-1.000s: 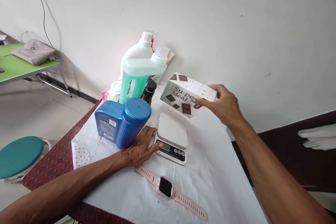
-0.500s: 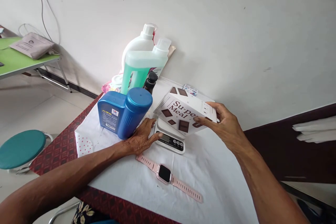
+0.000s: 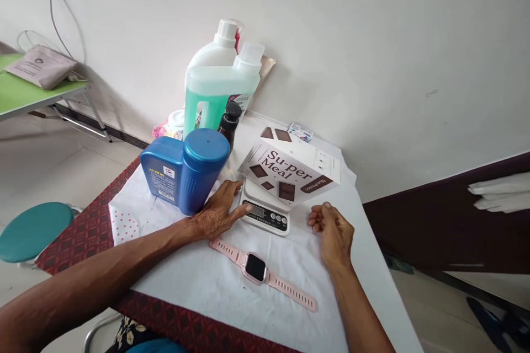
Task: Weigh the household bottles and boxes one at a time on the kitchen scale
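Room: white wall behind my table [image 3: 364, 265], which has a white cloth over a dark red patterned one; a green table [image 3: 25, 96] and a teal stool [image 3: 31, 230] stand off to my left.
Box: one white Su-per Meal box [image 3: 292, 168] sits on the white kitchen scale [image 3: 267, 210], tilted, its long side running left to right across me and overhanging the platform.
Box from my hands: it lies just beyond and above both; my right hand is nearer its right end, my left nearer the scale's front left corner.
Left hand [image 3: 217, 214]: flat and open on the cloth, fingertips touching the scale's edge, holding nothing.
Right hand [image 3: 331, 229]: loosely curled, resting on the cloth just right of the scale, empty, clear of the box.
Watch: one pink smartwatch [image 3: 255, 267] lies near me, strap running slantwise.
Count: one blue container [image 3: 186, 171], one green jug [image 3: 215, 96], one white jug [image 3: 213, 52], one dark bottle [image 3: 229, 121], one scale, one box.
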Demonstrator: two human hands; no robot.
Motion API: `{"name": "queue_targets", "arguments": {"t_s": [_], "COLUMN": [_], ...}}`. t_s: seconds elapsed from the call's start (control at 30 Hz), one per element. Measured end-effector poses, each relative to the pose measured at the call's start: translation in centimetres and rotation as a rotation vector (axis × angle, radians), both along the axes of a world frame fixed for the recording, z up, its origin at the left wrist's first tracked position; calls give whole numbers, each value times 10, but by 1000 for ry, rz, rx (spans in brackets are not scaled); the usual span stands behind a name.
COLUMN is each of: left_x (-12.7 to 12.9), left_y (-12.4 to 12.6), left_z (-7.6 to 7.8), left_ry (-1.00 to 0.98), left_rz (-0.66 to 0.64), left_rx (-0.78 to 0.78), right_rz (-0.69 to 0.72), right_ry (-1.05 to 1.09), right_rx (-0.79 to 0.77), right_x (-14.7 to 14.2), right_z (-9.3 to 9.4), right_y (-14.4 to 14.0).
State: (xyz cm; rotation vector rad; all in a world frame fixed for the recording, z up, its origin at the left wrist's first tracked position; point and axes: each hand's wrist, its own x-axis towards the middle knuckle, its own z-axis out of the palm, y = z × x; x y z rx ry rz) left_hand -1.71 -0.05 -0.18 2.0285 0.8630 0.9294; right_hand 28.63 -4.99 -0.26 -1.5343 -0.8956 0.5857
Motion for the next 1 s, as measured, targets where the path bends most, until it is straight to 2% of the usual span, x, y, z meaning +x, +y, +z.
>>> {"name": "queue_targets", "arguments": {"t_s": [0.73,0.87,0.93,1.0], "left_x": [1,1,1,0], "left_y": [2,1,1,2], "left_z": [-2,0,2,3], "left_ry": [3,13,14,12], "left_rz": [-15,-4,-6,-12], "left_rx": [-3,-26,-22,-14], "right_rz": [13,69,174,305], "right_ry": [-60,123,147,55], "right_rx": [-48,-1,70,134], "right_x": [6,2,-5,-16], "right_z": [-4,16,36,58], "right_y": [-1,-1,-1,1]}}
